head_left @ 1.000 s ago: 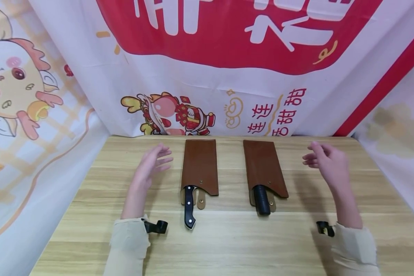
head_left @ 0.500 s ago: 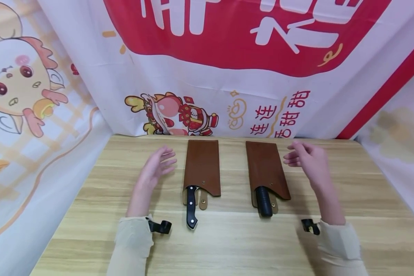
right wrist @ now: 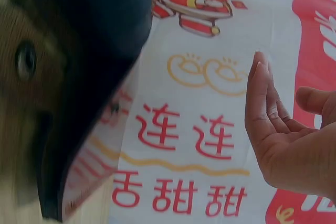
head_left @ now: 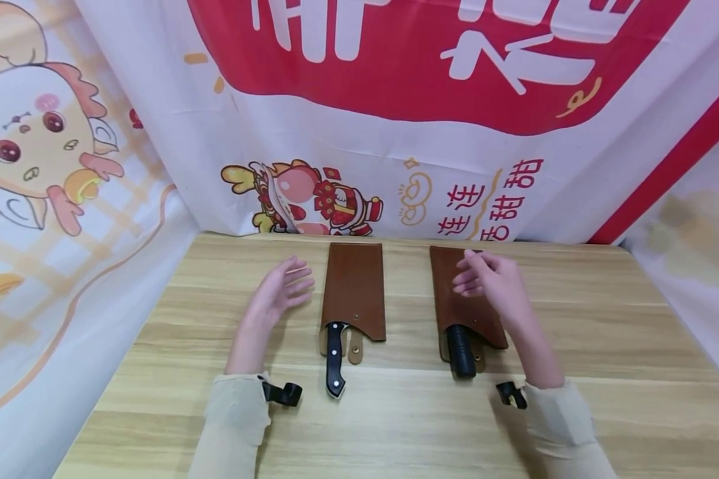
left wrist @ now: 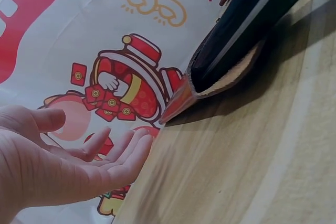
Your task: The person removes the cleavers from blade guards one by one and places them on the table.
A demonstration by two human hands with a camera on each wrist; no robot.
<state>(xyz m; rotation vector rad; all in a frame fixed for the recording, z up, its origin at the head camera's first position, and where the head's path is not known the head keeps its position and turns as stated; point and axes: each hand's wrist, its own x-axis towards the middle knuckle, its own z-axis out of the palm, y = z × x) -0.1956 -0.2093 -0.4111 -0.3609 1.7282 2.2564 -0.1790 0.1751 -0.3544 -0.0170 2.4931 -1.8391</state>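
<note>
Both hands hold nothing, fingers relaxed — right hand (head_left: 490, 283) hovers over the right sheath (head_left: 455, 299), left hand (head_left: 278, 293) beside the left sheath (head_left: 355, 293), handles facing the table's (head_left: 575, 346) near edge.

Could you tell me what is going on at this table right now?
A person sits at a wooden table with two knives in brown leather sheaths lying side by side. The right hand, fingers relaxed, hovers over the right sheath, whose round black handle sticks out toward the person. The left hand is open, beside the left sheath, apart from it, holding nothing. That knife's riveted black handle also points toward the person.
</note>
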